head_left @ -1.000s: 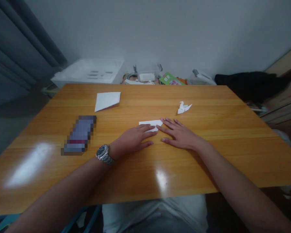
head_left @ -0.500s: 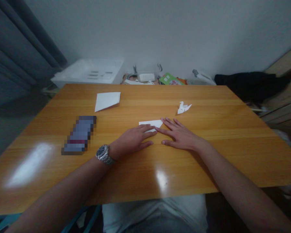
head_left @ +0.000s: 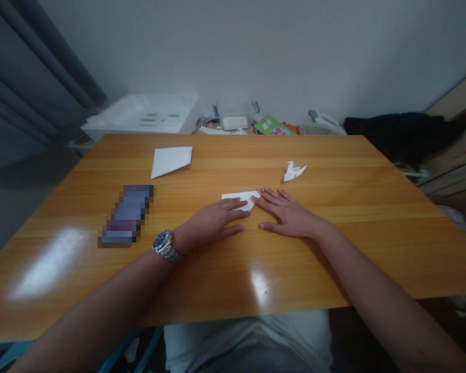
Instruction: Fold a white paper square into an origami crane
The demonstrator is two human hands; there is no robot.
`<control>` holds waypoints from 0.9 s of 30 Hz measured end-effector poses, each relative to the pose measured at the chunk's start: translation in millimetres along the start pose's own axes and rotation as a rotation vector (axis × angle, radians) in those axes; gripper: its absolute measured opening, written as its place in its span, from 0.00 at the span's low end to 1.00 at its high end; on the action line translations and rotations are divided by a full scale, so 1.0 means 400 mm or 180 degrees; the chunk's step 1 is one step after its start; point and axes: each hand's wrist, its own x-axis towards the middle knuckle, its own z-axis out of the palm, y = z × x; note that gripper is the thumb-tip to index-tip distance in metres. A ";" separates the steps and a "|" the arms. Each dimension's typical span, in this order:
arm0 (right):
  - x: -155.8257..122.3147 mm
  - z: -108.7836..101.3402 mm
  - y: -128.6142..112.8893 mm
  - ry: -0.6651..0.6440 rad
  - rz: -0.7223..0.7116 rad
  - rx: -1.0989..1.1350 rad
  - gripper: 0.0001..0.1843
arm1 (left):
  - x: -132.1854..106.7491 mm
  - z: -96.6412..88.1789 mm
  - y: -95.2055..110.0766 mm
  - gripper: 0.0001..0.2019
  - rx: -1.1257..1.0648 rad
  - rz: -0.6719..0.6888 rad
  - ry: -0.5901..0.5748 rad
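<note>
From where I stand, the person's left hand (head_left: 212,223) lies flat on a small folded paper (head_left: 244,195) near the middle of the wooden table (head_left: 217,290), fingers a little spread and pinching nothing. The right hand (head_left: 293,215) is spread wider, palm down, its fingertips at the paper's right end; I can't tell how hard either one presses. A metal watch (head_left: 166,245) circles the left wrist. Beyond the right hand sits a white paper bird (head_left: 294,171). Over on the left lie a larger white sheet (head_left: 171,161) and, nearer the person, a phone (head_left: 129,213), its screen blurred into blocks.
</note>
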 end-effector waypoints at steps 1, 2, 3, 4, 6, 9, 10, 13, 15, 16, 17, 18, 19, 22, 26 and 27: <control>0.001 0.001 0.002 0.0030 0.0045 0.0030 0.45 | -0.001 0.000 0.000 0.24 -0.0012 -0.0017 0.0017; 0.002 0.000 0.003 0.0053 0.0099 0.0058 0.45 | -0.001 0.001 0.000 0.24 -0.0026 -0.0029 0.0034; 0.003 -0.001 0.003 0.0072 0.0167 0.0082 0.44 | -0.001 0.001 0.000 0.23 -0.0040 -0.0038 0.0047; 0.005 -0.003 0.003 0.0080 0.0243 0.0101 0.43 | -0.001 0.002 0.000 0.23 -0.0048 -0.0048 0.0053; 0.008 -0.009 0.001 0.0069 0.0380 0.0125 0.40 | 0.000 0.002 0.000 0.23 -0.0047 -0.0057 0.0039; 0.010 -0.015 -0.001 0.0084 0.0575 0.0159 0.37 | 0.003 0.001 0.001 0.23 -0.0020 -0.0054 0.0012; 0.011 -0.015 -0.001 0.0108 0.0634 0.0172 0.36 | 0.003 0.000 0.002 0.23 -0.0014 -0.0051 0.0009; 0.012 -0.011 0.003 0.0189 0.0759 0.0207 0.35 | 0.004 -0.001 0.004 0.23 -0.0009 -0.0057 -0.0004; 0.013 -0.007 0.006 0.0222 0.0792 0.0228 0.36 | 0.004 -0.002 0.005 0.23 -0.0015 -0.0057 -0.0007; 0.013 -0.006 0.008 0.0226 0.0807 0.0234 0.37 | 0.004 -0.001 0.006 0.23 -0.0020 -0.0054 0.0000; 0.014 -0.005 0.009 0.0226 0.0820 0.0231 0.37 | 0.003 -0.001 0.006 0.23 -0.0028 -0.0051 0.0011; 0.015 -0.005 0.011 0.0224 0.0832 0.0218 0.38 | 0.003 -0.001 0.006 0.23 -0.0036 -0.0048 0.0024; 0.016 -0.005 0.012 0.0219 0.0842 0.0201 0.39 | 0.003 -0.001 0.007 0.23 -0.0042 -0.0047 0.0034; 0.017 -0.006 0.015 0.0226 0.0835 0.0177 0.40 | 0.003 -0.003 0.009 0.23 -0.0043 -0.0049 0.0021; 0.015 -0.004 0.017 0.0231 0.0811 0.0171 0.39 | 0.001 -0.011 0.010 0.23 -0.0045 -0.0064 -0.0016; 0.015 -0.003 0.017 0.0224 0.0811 0.0160 0.39 | 0.000 -0.013 0.010 0.24 -0.0052 -0.0059 -0.0023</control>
